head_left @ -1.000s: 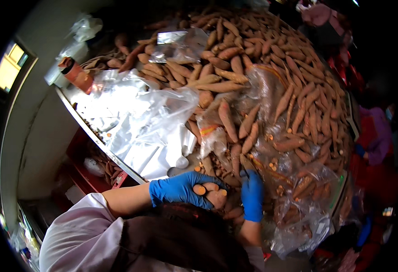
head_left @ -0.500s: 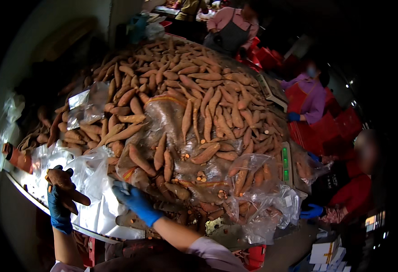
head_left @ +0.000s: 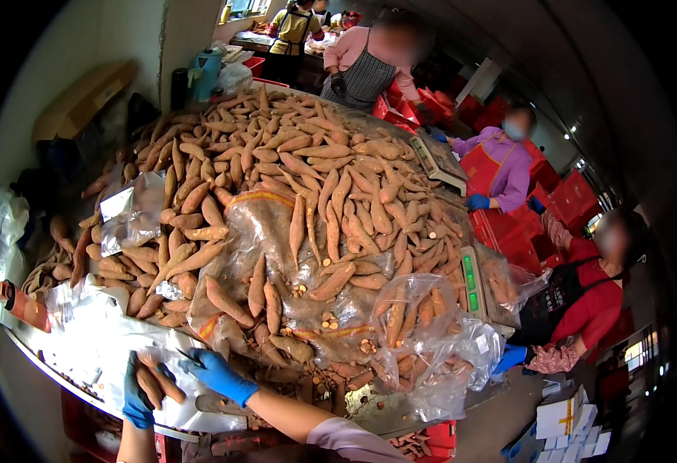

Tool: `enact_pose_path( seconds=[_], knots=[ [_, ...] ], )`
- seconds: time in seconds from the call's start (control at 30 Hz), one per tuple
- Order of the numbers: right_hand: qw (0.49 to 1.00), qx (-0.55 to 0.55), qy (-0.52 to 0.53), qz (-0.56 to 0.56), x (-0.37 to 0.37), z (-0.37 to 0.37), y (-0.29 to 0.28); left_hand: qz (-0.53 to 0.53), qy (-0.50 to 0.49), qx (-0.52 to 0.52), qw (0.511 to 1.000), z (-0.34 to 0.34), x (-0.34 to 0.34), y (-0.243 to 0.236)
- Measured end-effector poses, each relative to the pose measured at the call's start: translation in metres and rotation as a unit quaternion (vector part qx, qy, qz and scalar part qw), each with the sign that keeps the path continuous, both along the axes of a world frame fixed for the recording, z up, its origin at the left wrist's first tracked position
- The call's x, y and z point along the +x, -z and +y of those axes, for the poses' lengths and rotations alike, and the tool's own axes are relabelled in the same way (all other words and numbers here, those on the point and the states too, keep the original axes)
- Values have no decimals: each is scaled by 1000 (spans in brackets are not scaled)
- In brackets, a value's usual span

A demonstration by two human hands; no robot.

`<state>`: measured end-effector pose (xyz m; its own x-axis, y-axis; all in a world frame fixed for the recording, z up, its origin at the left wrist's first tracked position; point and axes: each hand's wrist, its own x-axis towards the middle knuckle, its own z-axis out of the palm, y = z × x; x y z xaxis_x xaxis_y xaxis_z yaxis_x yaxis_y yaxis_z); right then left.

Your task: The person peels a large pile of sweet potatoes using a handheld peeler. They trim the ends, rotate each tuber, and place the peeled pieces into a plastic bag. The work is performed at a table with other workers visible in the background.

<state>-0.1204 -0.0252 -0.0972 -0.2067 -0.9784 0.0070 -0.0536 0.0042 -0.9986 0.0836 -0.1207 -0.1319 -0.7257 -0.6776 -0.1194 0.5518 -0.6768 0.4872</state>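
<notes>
My left hand [head_left: 137,403], in a blue glove with a darkened palm, is closed around sweet potatoes [head_left: 150,383]; at least two show side by side. My right hand [head_left: 221,376], also in a blue glove, reaches in from the right with its fingers drawn together. A thin dark shape shows at its fingertips, too small to name. Both hands are over clear plastic bags [head_left: 95,328] at the near left table edge. Beyond them a large heap of sweet potatoes [head_left: 308,147] covers the table, partly on a mesh sack [head_left: 265,224].
Filled plastic bags [head_left: 423,309] lie to the right, by a scale [head_left: 487,289] with green displays. A second scale [head_left: 439,163] stands farther back. Co-workers [head_left: 585,297] stand along the right and far sides, near red crates [head_left: 570,199]. Cut potato ends [head_left: 329,319] are scattered mid-table.
My left hand has lowered and moved right with the sweet potatoes, closer to my right hand. My right hand has dropped slightly. The view has shifted and brightened.
</notes>
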Motion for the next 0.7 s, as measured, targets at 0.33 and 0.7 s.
enact_pose_path(
  seconds=[0.33, 0.7],
  knots=[
    [917, 148, 23, -369, -16, 39, -47, -100, -182, -86, 975, -53, 9, -18],
    [892, 195, 124, -389, -15, 74, -44, -453, -73, -497, 737, 29, -18, -173]
  ],
)
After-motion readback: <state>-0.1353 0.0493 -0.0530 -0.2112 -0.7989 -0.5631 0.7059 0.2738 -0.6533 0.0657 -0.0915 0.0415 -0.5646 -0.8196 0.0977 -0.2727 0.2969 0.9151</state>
